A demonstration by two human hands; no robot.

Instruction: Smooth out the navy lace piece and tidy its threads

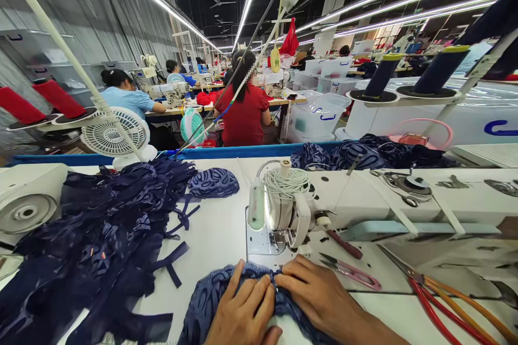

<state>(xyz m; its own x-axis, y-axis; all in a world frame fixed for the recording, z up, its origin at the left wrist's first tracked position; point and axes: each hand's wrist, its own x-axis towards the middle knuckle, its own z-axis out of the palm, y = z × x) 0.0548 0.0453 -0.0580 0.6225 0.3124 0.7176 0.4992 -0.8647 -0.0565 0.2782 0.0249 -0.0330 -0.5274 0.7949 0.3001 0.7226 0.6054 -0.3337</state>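
Just in front of the sewing machine's needle area, a navy patterned lace bra cup lies on the white table. My left hand presses on it, index finger stretched out along its scalloped edge and the other fingers curled on the fabric. My right hand pinches the cup's edge close to the left fingertips; its thumb is hidden. To the right of that hand lie pink-handled snips and a dark red-handled tool. Another lace cup sits farther back.
A heap of navy fabric pieces covers the left side. Large scissors with red and orange handles lie at right. More navy lace pieces rest behind the machine arm. A white fan stands back left; co-workers sit beyond the table.
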